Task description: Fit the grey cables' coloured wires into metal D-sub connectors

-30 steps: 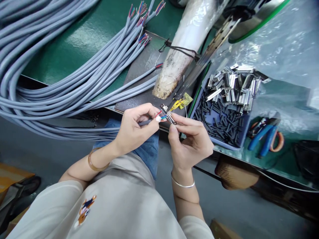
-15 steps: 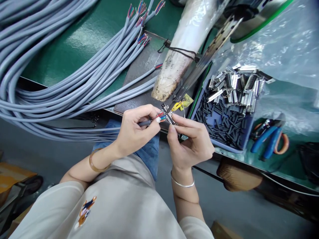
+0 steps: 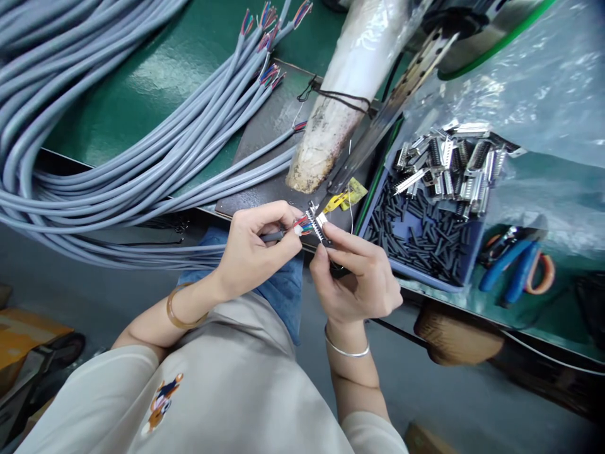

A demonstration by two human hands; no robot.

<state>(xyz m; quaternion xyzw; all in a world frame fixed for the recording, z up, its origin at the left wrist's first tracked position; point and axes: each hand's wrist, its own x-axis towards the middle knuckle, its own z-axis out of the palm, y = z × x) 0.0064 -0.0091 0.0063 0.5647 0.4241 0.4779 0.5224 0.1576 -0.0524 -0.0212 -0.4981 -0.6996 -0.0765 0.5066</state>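
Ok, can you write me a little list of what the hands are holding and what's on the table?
left hand: pinches a grey cable near its coloured wire ends
right hand: holds a small metal connector against those wires
blue tray: short black tubes, metal connectors piled at the far end
pliers: blue handles, right of the tray
cable bundle: many grey cables across the green table

- A thick bundle of grey sheathed cables (image 3: 108,157) with coloured wire ends lies across the green bench top (image 3: 155,75).
- A blue plastic tray (image 3: 466,268) holds short black tubing pieces (image 3: 420,236) and silvery metal connectors (image 3: 449,164).
- Blue-handled pliers (image 3: 513,268) lie just beside the tray.
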